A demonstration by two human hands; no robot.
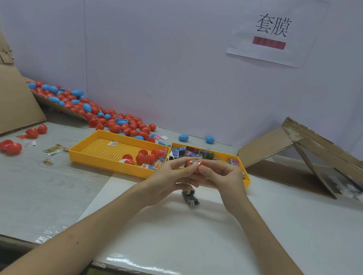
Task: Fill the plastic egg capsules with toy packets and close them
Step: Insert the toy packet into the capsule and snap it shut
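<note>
Both my hands meet in front of the yellow trays, gripping a red egg capsule (193,164) with a toy packet showing in its open top. My left hand (171,178) holds it from the left and my right hand (221,176) from the right, thumb on the capsule. A dark toy packet (190,198) lies on the white sheet just below my hands. The left yellow tray (96,153) holds a few red capsules (145,157) and packets. The right yellow tray (247,182) holds several toy packets (199,153).
A big heap of red and blue capsules (101,113) lies at the back left on cardboard. Loose red capsules (10,147) and packets (52,149) lie left of the trays. Two blue eggs (184,137) sit behind. A folded cardboard box (310,157) stands at right.
</note>
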